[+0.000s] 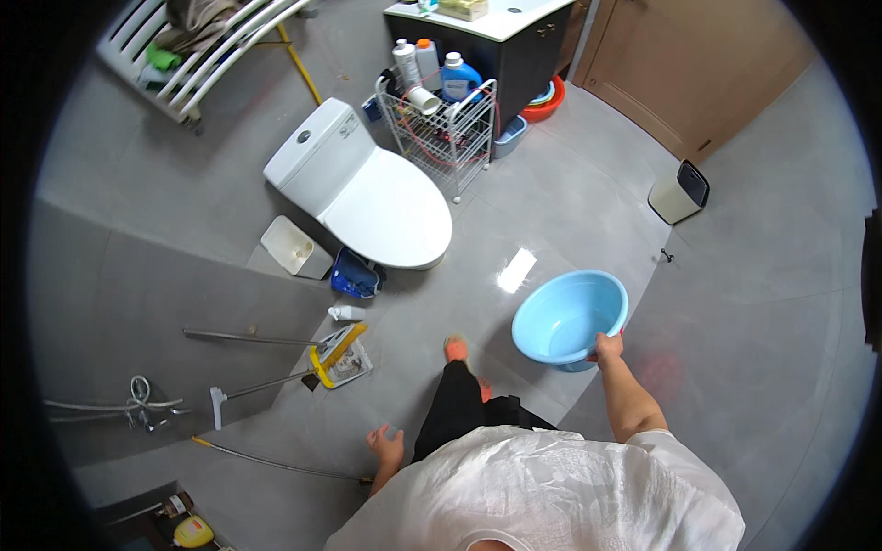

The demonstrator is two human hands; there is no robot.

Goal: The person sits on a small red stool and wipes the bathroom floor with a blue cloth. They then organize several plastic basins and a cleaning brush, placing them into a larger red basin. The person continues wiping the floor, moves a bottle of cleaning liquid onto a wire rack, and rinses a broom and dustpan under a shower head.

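My right hand (pixel 608 348) grips the near rim of a light blue plastic basin (pixel 575 317), which hangs tilted off the floor with its inside showing and nothing in it that I can see. Something red shows at the rim beside my fingers; what it is stays unclear. Low at my other side, my left hand (pixel 387 445) is empty, fingers apart. A white toilet (pixel 389 206) with its lid down stands ahead to the left. Beside it are a white bin (pixel 293 248) and a dark blue container (pixel 355 273).
A wire rack (pixel 441 138) of bottles stands by a dark cabinet (pixel 527 69). A broom (pixel 344 344) and dustpan (pixel 351 365) lie left of my feet, near a white bottle (pixel 348 313). A cream bin (pixel 672 196) is by the right wall, beyond a wooden door (pixel 689 62).
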